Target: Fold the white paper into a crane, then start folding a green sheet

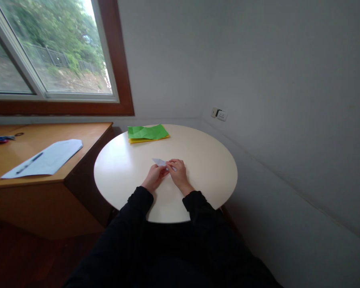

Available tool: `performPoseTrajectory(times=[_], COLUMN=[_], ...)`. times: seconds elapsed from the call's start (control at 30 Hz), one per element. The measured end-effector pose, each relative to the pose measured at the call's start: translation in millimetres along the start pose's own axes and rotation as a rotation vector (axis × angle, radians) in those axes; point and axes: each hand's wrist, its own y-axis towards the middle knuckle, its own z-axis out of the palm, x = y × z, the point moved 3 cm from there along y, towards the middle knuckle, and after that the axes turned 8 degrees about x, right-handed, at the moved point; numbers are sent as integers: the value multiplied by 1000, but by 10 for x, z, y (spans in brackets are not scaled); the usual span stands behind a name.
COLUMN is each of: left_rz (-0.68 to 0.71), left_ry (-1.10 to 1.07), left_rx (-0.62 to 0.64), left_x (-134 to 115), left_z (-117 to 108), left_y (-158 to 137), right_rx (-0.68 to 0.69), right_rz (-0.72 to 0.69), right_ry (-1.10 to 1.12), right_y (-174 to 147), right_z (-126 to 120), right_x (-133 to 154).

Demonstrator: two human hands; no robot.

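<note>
A small piece of folded white paper (159, 161) is held just above the middle of the round white table (204, 160). Its pointed end sticks out to the left, past my fingers. My left hand (155, 177) grips it from below and the near side, fingers closed. From the right, my right hand (177, 172) pinches the paper with thumb and fingers. Part of the paper is hidden behind the fingers, so its full shape cannot be made out.
Green paper (148, 132) lies over yellow paper (138, 141) at the table's far edge. On the wooden desk (91, 131) to the left are white sheets (58, 154), a black pen (30, 163) and scissors (3, 139). A wall socket (222, 115) is behind the table.
</note>
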Motion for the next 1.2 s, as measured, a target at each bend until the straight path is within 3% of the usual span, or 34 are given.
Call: performPoseTrajectory(times=[0.4, 0.63, 0.77, 1.2], left_rz=[59, 95, 124, 143], left_ry=[40, 83, 98, 140], left_rx=[-84, -102, -106, -103], left_x=[-5, -6, 3, 13], left_z=[-93, -112, -126, -152], left_y=[8, 27, 43, 50], right_rx=[69, -6, 15, 86], right_rz=[45, 216, 290, 350], right_ry=[114, 296, 412, 521], right_y=[-6, 1, 2, -7], right_z=[26, 10, 79, 140], right_x=[42, -78, -173, -250])
